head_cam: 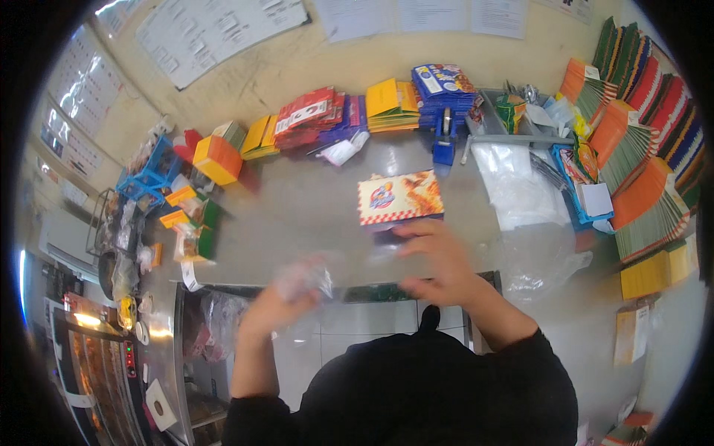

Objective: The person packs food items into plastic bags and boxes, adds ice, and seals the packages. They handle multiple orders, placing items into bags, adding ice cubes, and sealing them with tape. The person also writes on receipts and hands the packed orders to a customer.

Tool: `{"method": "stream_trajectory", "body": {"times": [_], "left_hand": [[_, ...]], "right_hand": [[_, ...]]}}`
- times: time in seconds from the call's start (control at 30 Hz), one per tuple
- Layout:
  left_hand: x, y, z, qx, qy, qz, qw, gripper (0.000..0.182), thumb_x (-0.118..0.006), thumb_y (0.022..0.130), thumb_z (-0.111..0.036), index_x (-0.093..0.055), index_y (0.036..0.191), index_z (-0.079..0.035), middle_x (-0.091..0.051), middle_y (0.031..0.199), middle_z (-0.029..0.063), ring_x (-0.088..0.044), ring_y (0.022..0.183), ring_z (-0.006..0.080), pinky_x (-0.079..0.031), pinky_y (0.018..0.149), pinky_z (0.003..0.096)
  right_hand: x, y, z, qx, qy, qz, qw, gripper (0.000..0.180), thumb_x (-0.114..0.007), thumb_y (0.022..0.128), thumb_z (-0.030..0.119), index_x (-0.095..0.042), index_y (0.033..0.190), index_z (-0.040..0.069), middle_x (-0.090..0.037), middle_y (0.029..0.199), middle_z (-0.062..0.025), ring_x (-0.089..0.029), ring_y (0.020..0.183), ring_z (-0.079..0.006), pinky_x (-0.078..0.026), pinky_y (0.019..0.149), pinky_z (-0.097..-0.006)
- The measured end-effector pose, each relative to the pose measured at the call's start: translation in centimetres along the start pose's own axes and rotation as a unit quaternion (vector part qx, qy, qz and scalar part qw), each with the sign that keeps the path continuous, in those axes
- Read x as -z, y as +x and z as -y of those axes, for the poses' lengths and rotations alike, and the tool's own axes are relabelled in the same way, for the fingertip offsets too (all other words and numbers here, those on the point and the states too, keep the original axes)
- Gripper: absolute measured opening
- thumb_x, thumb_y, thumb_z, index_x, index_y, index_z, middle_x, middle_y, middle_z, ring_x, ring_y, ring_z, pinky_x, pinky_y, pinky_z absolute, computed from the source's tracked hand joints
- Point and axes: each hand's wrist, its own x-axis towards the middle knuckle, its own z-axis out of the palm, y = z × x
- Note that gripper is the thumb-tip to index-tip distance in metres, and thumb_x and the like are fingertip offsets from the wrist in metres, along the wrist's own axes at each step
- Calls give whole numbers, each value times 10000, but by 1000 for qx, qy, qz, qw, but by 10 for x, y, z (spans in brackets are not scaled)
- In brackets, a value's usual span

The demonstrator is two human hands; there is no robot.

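A printed cardboard food box (400,196), cream with a checkered red border and a fried-chicken picture, sits on the steel worktop (301,189) before me. My right hand (440,262) is at its near edge, fingers and thumb spread, with nothing visible between them. Whether the fingertips touch the box cannot be told. To the left, my left hand (279,304) hovers over the worktop's front edge, blurred by motion. Thin clear plastic (321,279) covers its fingers; I cannot tell whether it is worn as a glove or held.
Flat-folded cartons in red (307,117), yellow (393,106) and blue (443,89) line the wall beside a blue tape dispenser (445,139). Clear plastic bags (524,189) lie at right, near a blue basket (583,189). Orange-and-green cartons (192,223) stand at left.
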Motion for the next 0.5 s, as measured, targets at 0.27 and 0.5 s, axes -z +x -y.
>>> {"method": "stream_trajectory", "body": {"times": [0.27, 0.5], "left_hand": [[50, -113, 28, -7, 15, 99, 995, 460, -508, 880, -342, -460, 1278, -118, -620, 821, 166, -603, 735, 327, -463, 703, 396], [47, -143, 88, 101, 137, 203, 964, 422, -507, 868, -378, -532, 1200, -119, -615, 878, 217, -583, 766, 398, -453, 696, 427]], "right_hand": [[-193, -5, 32, -323, 582, 379, 643, 698, -751, 689, 478, -546, 1150, -4, -542, 1162, -124, -535, 1025, -225, -372, 936, -348], [-200, -42, 73, -312, 468, 352, 748, 226, -697, 771, 195, -666, 874, -3, -671, 824, -91, -632, 762, -169, -497, 710, -317]]}}
